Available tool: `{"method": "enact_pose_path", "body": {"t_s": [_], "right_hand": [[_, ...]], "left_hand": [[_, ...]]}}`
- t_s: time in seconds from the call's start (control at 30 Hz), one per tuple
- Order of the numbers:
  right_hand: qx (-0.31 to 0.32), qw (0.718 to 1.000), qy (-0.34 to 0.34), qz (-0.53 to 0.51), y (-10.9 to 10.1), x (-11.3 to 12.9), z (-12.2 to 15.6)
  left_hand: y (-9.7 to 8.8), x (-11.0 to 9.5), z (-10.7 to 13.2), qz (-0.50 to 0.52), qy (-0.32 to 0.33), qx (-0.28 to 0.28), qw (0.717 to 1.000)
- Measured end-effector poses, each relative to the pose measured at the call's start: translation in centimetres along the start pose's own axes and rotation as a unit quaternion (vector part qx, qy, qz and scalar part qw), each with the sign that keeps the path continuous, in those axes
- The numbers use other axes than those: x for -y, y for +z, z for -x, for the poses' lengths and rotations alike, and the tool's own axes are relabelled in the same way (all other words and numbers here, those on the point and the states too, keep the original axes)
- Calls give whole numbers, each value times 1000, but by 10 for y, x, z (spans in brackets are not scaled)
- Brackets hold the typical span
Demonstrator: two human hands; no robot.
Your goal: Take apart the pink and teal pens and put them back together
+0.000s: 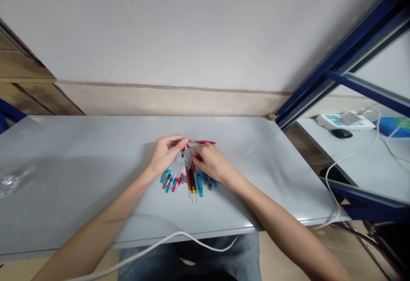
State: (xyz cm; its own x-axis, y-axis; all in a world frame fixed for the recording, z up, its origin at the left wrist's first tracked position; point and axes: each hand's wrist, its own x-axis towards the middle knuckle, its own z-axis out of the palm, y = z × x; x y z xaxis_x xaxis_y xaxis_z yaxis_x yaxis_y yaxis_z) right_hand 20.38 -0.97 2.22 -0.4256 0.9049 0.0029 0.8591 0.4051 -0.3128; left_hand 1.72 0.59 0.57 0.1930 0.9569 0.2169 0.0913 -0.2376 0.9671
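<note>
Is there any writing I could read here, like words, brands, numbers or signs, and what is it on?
No readable text anywhere in this picture.
Clear pen barrels and dark refills: too small to read any marking.
White device with blue keys: keys and screen too blurred to read.
Black mouse: no lettering visible.

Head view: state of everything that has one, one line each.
Left hand: fingers bent inward, grip unclear
Right hand: fingers curled, grip unclear
Red pen piece: sideways by the fingertips
Clear barrels: lying fanned out
Refills: lying side by side
Turquoise pen piece: lying beside refills
Mouse: resting on side desk
White cable: slack, curved
Device screen: power unclear
</note>
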Motion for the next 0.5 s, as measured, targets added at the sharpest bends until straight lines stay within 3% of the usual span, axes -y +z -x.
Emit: {"method": "enact_pose_path", "body": {"t_s": [0.33,0.5], "right_hand": [[-6,995,23,99,14,14,-1],[14,993,34,110,16,20,-7]], "left_hand": [[1,1,-1,4,-8,-25,1000],[2,3,0,-12,38,-16,999]]}}
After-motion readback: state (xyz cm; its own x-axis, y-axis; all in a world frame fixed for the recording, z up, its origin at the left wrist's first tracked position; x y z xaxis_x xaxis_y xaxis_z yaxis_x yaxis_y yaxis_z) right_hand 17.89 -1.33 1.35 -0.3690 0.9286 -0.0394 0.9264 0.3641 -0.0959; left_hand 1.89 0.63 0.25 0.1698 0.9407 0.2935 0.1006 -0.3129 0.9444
